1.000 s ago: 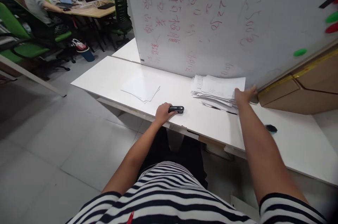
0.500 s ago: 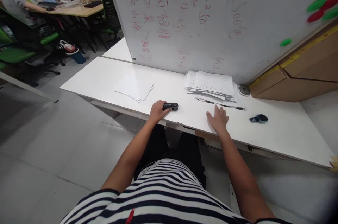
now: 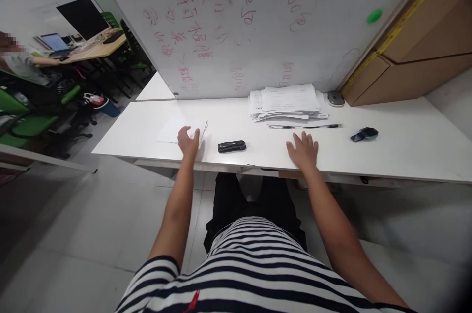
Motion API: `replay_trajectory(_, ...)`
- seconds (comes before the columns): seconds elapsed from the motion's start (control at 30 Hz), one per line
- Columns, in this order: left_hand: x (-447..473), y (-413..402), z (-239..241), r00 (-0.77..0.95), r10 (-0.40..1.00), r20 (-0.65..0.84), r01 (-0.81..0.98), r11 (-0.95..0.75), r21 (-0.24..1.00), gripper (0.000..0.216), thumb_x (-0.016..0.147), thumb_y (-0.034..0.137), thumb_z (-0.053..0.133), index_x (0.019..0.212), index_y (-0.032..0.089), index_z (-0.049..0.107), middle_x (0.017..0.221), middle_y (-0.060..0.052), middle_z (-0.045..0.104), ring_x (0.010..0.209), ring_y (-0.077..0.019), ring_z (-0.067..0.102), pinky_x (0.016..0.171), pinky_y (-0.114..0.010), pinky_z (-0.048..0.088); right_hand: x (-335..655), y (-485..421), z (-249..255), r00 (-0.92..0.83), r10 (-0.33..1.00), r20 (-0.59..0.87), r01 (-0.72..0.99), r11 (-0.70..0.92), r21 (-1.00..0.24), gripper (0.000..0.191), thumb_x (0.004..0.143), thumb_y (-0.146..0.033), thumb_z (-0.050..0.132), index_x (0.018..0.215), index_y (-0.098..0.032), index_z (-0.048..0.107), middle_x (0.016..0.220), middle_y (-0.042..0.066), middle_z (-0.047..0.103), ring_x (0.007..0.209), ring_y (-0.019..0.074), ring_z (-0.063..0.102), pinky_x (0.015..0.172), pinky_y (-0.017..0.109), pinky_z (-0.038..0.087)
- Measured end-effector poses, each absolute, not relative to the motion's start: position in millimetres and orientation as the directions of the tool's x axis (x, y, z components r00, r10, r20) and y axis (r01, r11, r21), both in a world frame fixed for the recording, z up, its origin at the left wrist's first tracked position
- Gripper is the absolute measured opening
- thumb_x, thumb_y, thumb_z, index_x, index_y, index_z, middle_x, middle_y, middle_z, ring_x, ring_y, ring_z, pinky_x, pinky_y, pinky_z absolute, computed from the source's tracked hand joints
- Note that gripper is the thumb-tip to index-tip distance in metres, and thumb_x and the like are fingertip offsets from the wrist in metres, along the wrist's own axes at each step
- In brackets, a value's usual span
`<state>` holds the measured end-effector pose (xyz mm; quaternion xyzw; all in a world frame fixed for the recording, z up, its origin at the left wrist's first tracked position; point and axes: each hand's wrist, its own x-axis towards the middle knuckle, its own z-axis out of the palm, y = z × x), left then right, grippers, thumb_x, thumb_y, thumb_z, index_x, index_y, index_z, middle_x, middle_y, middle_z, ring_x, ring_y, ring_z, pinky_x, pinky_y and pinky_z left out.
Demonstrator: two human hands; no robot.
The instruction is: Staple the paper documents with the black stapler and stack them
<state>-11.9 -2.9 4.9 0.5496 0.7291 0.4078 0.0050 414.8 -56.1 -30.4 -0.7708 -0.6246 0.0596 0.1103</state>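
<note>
My left hand [image 3: 189,143] is over the right end of a few loose white sheets [image 3: 167,132], thumb and fingers apart; I cannot tell how firmly it touches them. Just to its right a black stapler [image 3: 231,146] lies on the white desk [image 3: 258,153], with no hand on it. My right hand [image 3: 304,150] rests on the desktop, fingers spread. Beyond its fingertips lies a thin black-and-clear strip, perhaps pens [image 3: 306,127]. Behind that sits a thick stack of printed papers [image 3: 285,101].
A whiteboard [image 3: 236,33] with red writing stands along the desk's back. At the right are cardboard boxes [image 3: 405,67], a grey mouse-like object [image 3: 335,99] and a dark watch-like object [image 3: 365,134]. Further left, a person [image 3: 27,65] sits at another desk near a blue bin [image 3: 109,108].
My left hand has let go of the stapler and moved left to the loose sheets. The right hand stays spread on the desk. The camera view has shifted.
</note>
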Motion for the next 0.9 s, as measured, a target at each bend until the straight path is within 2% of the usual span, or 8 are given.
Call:
replay_trajectory(0.07, -42, 6, 5, -0.308, 0.908, 0.284, 0.878, 0.157, 0.453, 0.064, 0.076, 0.053, 0.066, 0.129, 0.02, 0.05, 0.142, -0.014, 0.046, 0.137, -0.0333, 0.032, 0.112, -0.051, 0.024, 416, -56, -32, 0.213, 0.976, 0.05, 0.951, -0.195, -0.241, 0.059, 0.096, -0.05, 0.023, 0.144, -0.02, 0.037, 0.157, 0.013, 0.023, 0.144, 0.0309, 0.016, 0.113, 0.054, 0.015)
replay_trajectory(0.1, -53, 8, 4, -0.279, 0.939, 0.2, 0.902, 0.185, 0.391, 0.067, 0.075, 0.055, 0.064, 0.131, 0.021, 0.049, 0.146, -0.014, 0.042, 0.139, -0.0344, 0.028, 0.112, -0.054, 0.02, 416, -55, -33, 0.216, 0.975, 0.052, 0.949, -0.197, -0.245, 0.059, 0.096, -0.05, 0.023, 0.144, -0.02, 0.038, 0.157, 0.013, 0.024, 0.144, 0.0309, 0.017, 0.113, 0.054, 0.015)
replay_trajectory(0.17, -65, 10, -2, -0.251, 0.964, 0.091, 0.928, 0.212, 0.307, 0.066, 0.08, 0.058, 0.057, 0.134, 0.022, 0.048, 0.152, -0.012, 0.035, 0.142, -0.0343, 0.024, 0.113, -0.056, 0.015, 417, -54, -35, 0.219, 0.974, 0.058, 0.944, -0.197, -0.264, 0.059, 0.095, -0.05, 0.025, 0.143, -0.02, 0.039, 0.156, 0.013, 0.024, 0.144, 0.0311, 0.017, 0.113, 0.054, 0.014)
replay_trajectory(0.23, -67, 10, -8, -0.252, 0.965, 0.075, 0.935, 0.223, 0.277, 0.061, 0.084, 0.058, 0.05, 0.135, 0.024, 0.049, 0.153, -0.01, 0.032, 0.142, -0.0324, 0.024, 0.113, -0.055, 0.014, 417, -54, -35, 0.222, 0.973, 0.065, 0.939, -0.195, -0.284, 0.058, 0.095, -0.051, 0.027, 0.143, -0.021, 0.04, 0.156, 0.013, 0.025, 0.144, 0.0312, 0.017, 0.113, 0.054, 0.014)
replay_trajectory(0.43, -60, 10, -15, -0.293, 0.944, 0.153, 0.92, 0.234, 0.315, 0.051, 0.088, 0.052, 0.049, 0.13, 0.025, 0.055, 0.149, -0.008, 0.041, 0.14, -0.0299, 0.03, 0.113, -0.05, 0.02, 416, -55, -32, 0.227, 0.972, 0.059, 0.931, -0.198, -0.308, 0.058, 0.094, -0.05, 0.027, 0.142, -0.02, 0.041, 0.156, 0.014, 0.026, 0.144, 0.0317, 0.017, 0.113, 0.055, 0.014)
replay_trajectory(0.53, -59, 11, -14, -0.319, 0.928, 0.191, 0.91, 0.244, 0.337, 0.048, 0.089, 0.049, 0.048, 0.127, 0.022, 0.058, 0.143, -0.009, 0.049, 0.134, -0.0288, 0.039, 0.11, -0.045, 0.026, 416, -56, -32, 0.221, 0.974, 0.059, 0.928, -0.191, -0.319, 0.058, 0.094, -0.05, 0.028, 0.142, -0.02, 0.04, 0.156, 0.013, 0.025, 0.144, 0.0322, 0.017, 0.113, 0.056, 0.015)
replay_trajectory(0.67, -56, 14, -11, -0.409, 0.886, 0.216, 0.883, 0.325, 0.339, 0.043, 0.092, 0.041, 0.043, 0.123, 0.018, 0.059, 0.123, -0.013, 0.063, 0.114, -0.0294, 0.055, 0.096, -0.041, 0.039, 416, -56, -33, 0.229, 0.972, 0.059, 0.924, -0.198, -0.327, 0.059, 0.094, -0.051, 0.027, 0.142, -0.02, 0.04, 0.156, 0.013, 0.024, 0.144, 0.0315, 0.016, 0.114, 0.055, 0.013)
replay_trajectory(0.9, -51, 12, -2, -0.517, 0.827, 0.222, 0.829, 0.419, 0.371, 0.037, 0.094, 0.04, 0.038, 0.109, 0.017, 0.063, 0.106, -0.014, 0.067, 0.098, -0.0302, 0.06, 0.081, -0.04, 0.042, 417, -55, -32, 0.235, 0.971, 0.05, 0.924, -0.207, -0.322, 0.058, 0.093, -0.051, 0.028, 0.142, -0.021, 0.041, 0.156, 0.012, 0.025, 0.144, 0.0305, 0.017, 0.114, 0.054, 0.014)
